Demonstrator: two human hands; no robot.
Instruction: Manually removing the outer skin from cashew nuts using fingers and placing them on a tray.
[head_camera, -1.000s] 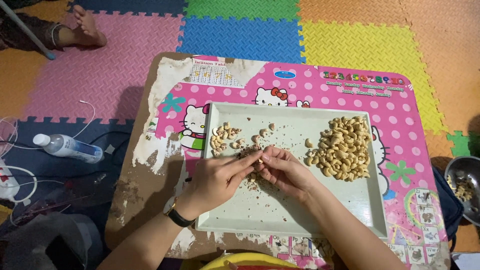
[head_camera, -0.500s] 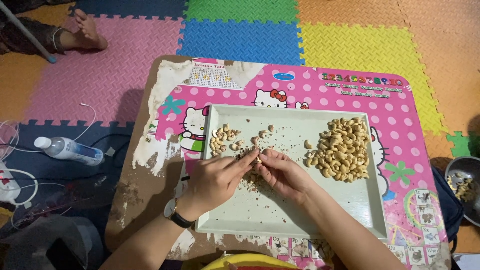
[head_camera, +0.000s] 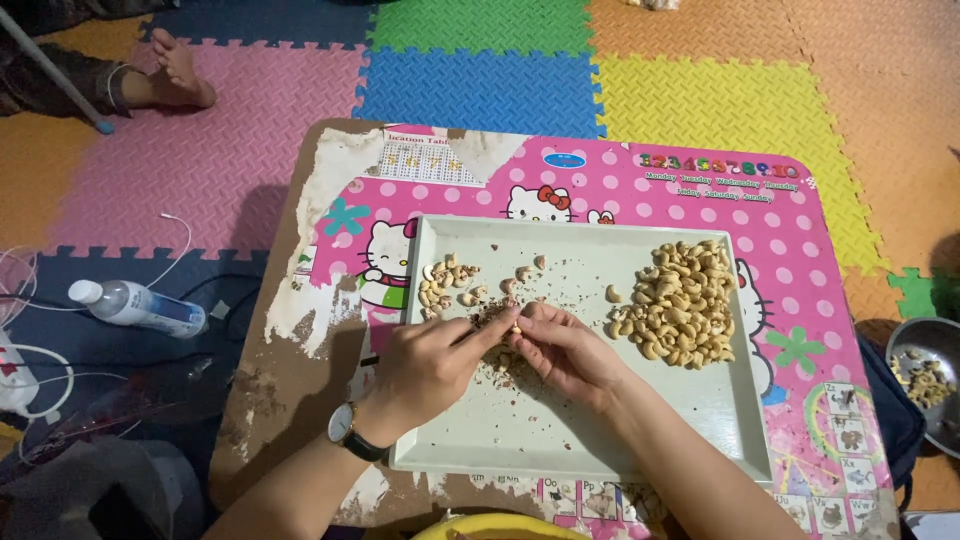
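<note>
Since the earlier pictures almost nothing has changed: the left hand (head_camera: 430, 365) and the right hand (head_camera: 565, 350) stay together over the middle of the pale tray (head_camera: 600, 440), so the peeling seems to continue. Both hands pinch one small cashew (head_camera: 516, 327) between their fingertips, above the brown crumbs. The big pile of cashews (head_camera: 680, 300) lies near the tray's right edge, a small pile (head_camera: 445, 280) near its far left corner.

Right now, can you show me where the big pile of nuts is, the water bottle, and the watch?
big pile of nuts (head_camera: 678, 302), head view, middle of the heap on the tray's right side.
water bottle (head_camera: 140, 305), head view, its clear body, lying on the floor mat.
watch (head_camera: 345, 424), head view, the face on the left wrist.
</note>
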